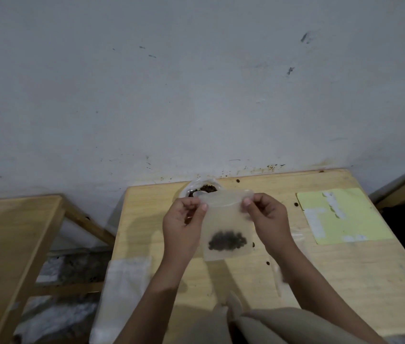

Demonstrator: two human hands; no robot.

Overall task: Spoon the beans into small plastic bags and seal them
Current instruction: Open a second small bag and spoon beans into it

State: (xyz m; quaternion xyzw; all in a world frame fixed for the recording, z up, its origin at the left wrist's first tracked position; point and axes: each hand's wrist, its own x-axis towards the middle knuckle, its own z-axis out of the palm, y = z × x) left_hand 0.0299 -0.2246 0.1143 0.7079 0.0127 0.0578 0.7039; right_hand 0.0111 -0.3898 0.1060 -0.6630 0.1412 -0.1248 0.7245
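Bag [226, 229] of clear plastic, one, hangs above the wooden table [320, 269], a dark clump of beans [227, 241] at its bottom. Left hand [184, 219] and right hand [267, 214] each pinch a top corner. Likely step: sealing; next, press along the strip. Behind the bag, one bean container [202, 188]; right of it, one yellow sheet [343, 217].

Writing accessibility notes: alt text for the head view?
Both hands, left hand and right hand, pinch the top corners of a small plastic bag with dark beans at its bottom, above a wooden table. A bean container sits behind.
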